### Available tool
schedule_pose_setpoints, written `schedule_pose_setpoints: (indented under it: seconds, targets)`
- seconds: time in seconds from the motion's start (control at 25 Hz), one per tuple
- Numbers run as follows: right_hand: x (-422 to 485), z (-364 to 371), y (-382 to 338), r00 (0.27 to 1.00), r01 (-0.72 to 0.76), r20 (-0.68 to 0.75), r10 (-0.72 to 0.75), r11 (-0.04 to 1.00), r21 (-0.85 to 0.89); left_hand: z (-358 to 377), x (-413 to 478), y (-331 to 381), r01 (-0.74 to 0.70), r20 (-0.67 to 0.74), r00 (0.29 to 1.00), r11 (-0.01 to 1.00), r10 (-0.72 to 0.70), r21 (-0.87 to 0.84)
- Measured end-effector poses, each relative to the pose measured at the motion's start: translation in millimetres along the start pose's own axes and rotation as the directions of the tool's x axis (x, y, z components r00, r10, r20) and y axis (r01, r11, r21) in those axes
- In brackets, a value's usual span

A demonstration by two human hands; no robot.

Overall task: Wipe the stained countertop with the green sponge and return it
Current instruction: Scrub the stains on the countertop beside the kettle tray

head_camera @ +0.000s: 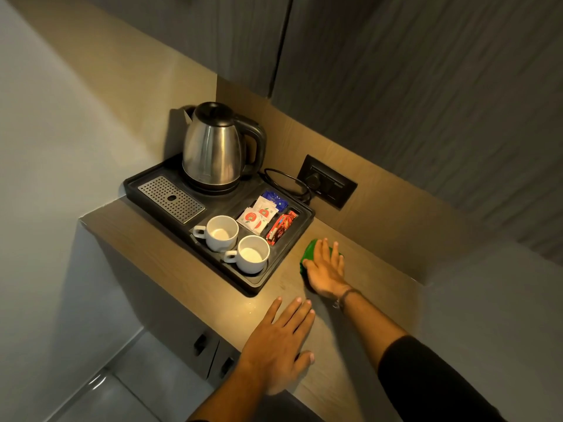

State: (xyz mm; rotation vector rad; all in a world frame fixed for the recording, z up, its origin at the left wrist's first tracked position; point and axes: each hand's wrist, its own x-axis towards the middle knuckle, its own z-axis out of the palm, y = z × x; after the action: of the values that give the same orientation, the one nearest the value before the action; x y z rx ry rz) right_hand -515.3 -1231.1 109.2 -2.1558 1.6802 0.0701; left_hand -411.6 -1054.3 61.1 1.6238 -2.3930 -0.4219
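Right hand (325,267) pressed flat on the green sponge (308,253), fingers spread and extended, palm bearing down rather than curled around it; sponge lies on the countertop (195,269) toward its back edge, just beside the right-hand side of the black tray (262,283); dark band at the wrist. Left hand (278,345) open, flat on the countertop near its front edge, holding nothing, fingers pointing toward the tray's near corner. Tray carries 2 white cups (218,233) along its front edge, sachets (259,214) in a compartment at its right side, a perforated metal grate (171,198) at left, a steel kettle (214,147) at the back; a wall socket (327,181) sits behind the tray, cord plugged in.
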Motion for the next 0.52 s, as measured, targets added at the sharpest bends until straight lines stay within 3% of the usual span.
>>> schedule_pose_setpoints:
  seconds: [0.08,0.2,0.28,0.4,0.44,0.52]
  targets:
    - [-1,5,-17,0.999,0.038,-0.017,-0.038,0.999,-0.011,1,1,0,0.001,-0.004,1.0,1.0,-0.001,-0.004]
    - [-30,14,29,0.98,0.198,-0.004,-0.198,0.98,-0.017,3,0,-2,-0.01,0.004,1.0,1.0,0.009,0.012]
    - [-36,3,72,0.991,0.127,-0.024,-0.128,0.991,-0.041,4,1,-3,-0.014,0.007,1.0,1.0,0.014,0.015]
    - [-2,-21,76,0.995,-0.052,-0.089,0.048,0.998,-0.038,5,1,-3,-0.018,-0.001,1.0,1.0,0.018,0.008]
    - [4,-20,67,0.992,-0.049,-0.12,0.042,0.997,-0.052,5,0,-4,-0.017,-0.005,1.0,1.0,0.017,0.008]
    - [-10,-6,66,0.98,0.117,-0.155,-0.123,0.992,-0.044,6,1,-4,-0.012,-0.005,1.0,1.0,0.012,0.01]
